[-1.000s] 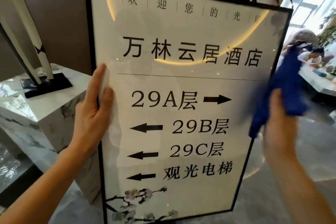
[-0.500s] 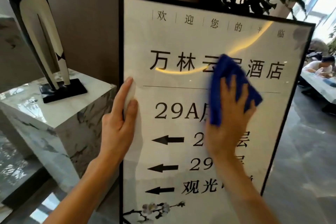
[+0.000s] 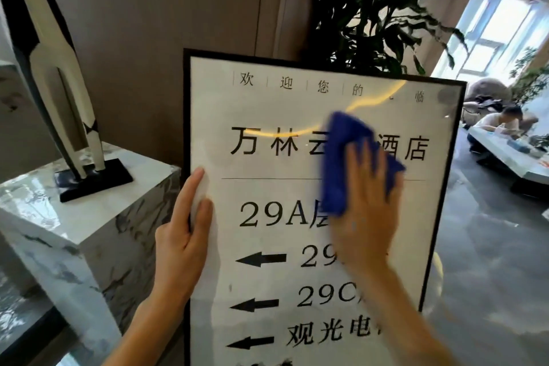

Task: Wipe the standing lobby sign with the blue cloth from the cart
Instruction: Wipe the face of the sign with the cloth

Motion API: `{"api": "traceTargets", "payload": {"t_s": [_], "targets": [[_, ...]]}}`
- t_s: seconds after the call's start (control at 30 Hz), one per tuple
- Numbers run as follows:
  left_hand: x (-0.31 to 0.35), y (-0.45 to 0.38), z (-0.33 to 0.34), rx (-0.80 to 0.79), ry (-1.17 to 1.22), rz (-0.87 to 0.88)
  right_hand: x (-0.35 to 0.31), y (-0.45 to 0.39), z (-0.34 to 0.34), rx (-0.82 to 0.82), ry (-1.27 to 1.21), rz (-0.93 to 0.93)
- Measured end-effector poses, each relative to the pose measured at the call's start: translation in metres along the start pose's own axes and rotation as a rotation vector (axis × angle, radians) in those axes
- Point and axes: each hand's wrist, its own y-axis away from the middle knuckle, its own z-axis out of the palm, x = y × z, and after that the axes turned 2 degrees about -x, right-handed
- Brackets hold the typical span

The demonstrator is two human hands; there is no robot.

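the right hand (image 3: 364,211) lies flat on the lobby sign (image 3: 267,134), fingers (image 3: 356,163) spread, pressing the blue cloth (image 3: 341,163) against the glass; the cloth pokes out above and left of the fingertips, over the big lettering. the left hand (image 3: 181,235) grips the sign's black left edge, fingers together. a marble plinth (image 3: 74,217) stands left of that hand.

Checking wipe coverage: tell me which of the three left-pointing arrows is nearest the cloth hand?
The top arrow, beside "29", lies closest to the right hand; the two below sit farther down.
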Motion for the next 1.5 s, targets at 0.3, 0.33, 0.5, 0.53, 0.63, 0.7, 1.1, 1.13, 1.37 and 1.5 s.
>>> {"api": "traceTargets", "payload": {"t_s": [0.3, 0.33, 0.5, 0.53, 0.63, 0.7, 1.1, 1.13, 1.37, 1.5], "targets": [[-0.002, 0.0, 0.0, 0.003, -0.026, 0.002, 0.075, -0.088, -0.029, 0.105, -0.143, 0.347], [-0.002, 0.001, 0.0, -0.001, -0.023, 0.008, 0.063, -0.089, -0.025, 0.128, -0.119, 0.33], [-0.004, -0.001, 0.002, -0.019, -0.039, -0.002, -0.04, -0.08, -0.003, 0.09, -0.082, 0.081], [-0.005, -0.001, 0.002, -0.014, -0.037, -0.007, -0.064, -0.072, 0.003, 0.066, -0.096, -0.003], [-0.007, 0.0, -0.001, -0.016, -0.013, -0.011, -0.115, -0.034, 0.018, -0.005, -0.105, -0.255], [-0.007, -0.001, -0.003, -0.023, 0.015, -0.01, -0.119, -0.004, 0.023, -0.064, -0.06, -0.391], [-0.008, 0.002, 0.0, 0.005, 0.009, 0.038, 0.103, -0.008, -0.023, -0.069, 0.064, 0.023], [-0.01, 0.003, 0.0, -0.002, 0.008, 0.04, 0.102, -0.009, -0.022, -0.032, 0.027, 0.068], [-0.008, 0.001, 0.003, 0.011, 0.056, 0.039, -0.008, 0.034, 0.02, 0.135, -0.075, 0.091], [-0.009, 0.005, 0.001, -0.016, 0.133, 0.011, -0.095, 0.107, 0.044, -0.071, -0.084, -0.255]]}}
